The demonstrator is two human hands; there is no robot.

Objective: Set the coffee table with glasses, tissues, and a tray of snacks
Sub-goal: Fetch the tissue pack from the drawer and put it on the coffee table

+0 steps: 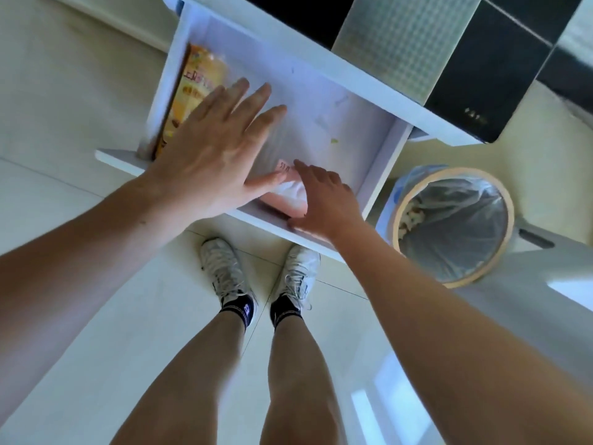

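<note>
Open drawer (378, 149): pink tissue pack (288, 194) at front edge, snack bag (192, 91) at left side. Left hand (211, 149) fingers spread, flat above; right hand (324, 200) fingers curling onto tissues. Early stage; nothing visibly set out.

A white drawer (378, 162) stood pulled open from a white cabinet (321, 72), its pale floor marked with a few faint smudges and one small yellowish speck (334, 141). Above the cabinet edge lay a black surface (487, 81) with a grey textured mat (404, 43) across it. To the right of the drawer, on the floor, sat a round bin (452, 226) with a tan rim and a bluish plastic liner, some pale scraps lying against its inner left side. Below the drawer front, two white laced sneakers (224, 268) with dark socks rested side by side on light floor tiles (96, 284).
</note>
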